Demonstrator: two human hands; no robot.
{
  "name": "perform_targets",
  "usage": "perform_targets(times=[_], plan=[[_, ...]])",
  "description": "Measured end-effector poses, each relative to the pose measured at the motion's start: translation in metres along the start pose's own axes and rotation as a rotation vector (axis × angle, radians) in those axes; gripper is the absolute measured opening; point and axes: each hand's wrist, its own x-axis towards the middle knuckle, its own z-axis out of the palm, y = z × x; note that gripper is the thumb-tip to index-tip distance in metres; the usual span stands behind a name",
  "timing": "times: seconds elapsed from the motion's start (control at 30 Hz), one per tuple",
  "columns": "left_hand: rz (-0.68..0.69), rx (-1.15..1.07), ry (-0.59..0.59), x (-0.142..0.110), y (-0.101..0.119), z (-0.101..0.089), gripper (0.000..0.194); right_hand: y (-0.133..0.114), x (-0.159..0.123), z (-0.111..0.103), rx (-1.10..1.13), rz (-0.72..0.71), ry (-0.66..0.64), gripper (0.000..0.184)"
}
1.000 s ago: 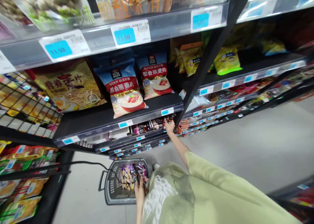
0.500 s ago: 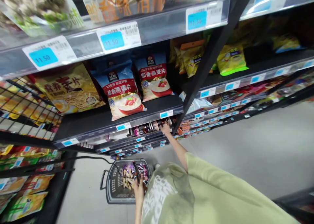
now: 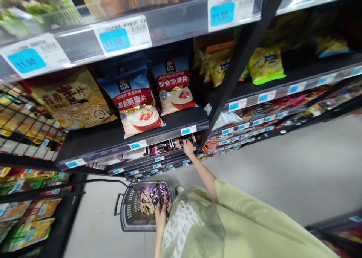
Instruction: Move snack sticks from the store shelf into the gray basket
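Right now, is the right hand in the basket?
No: the right hand is at dark packets on a lower shelf, outside the basket.

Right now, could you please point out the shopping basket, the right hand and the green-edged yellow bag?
Shopping basket (image 3: 130,208), head view: perforated left inner wall.
Right hand (image 3: 188,147), head view: its middle.
Green-edged yellow bag (image 3: 266,66), head view: printed front.

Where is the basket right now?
In the head view, the basket sits low and left of centre, just left of the green shirt; the left hand overlaps its right end in the picture.
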Motion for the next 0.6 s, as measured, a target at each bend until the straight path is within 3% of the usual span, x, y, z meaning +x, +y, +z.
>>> perform_targets(times=[0.17, 0.3, 0.5, 0.6], plan=[[0.068, -0.076, -0.03, 0.001, 0.0, 0.003, 0.065, 0.01, -0.023, -0.003, 0.243, -0.006, 0.037, 0.034], [0.081, -0.052, -0.029, 0.0, 0.008, 0.004, 0.064, 0.012, -0.025, -0.007, 0.382, -0.008, 0.086, 0.043], [0.057, -0.059, -0.05, -0.003, 0.009, 0.002, 0.06, 0.005, -0.007, -0.014, 0.53, 0.076, 0.39, 0.04], [0.069, -0.083, -0.054, -0.003, 0.008, -0.001, 0.058, 0.002, -0.001, -0.006, 0.505, 0.157, 0.252, 0.035]])
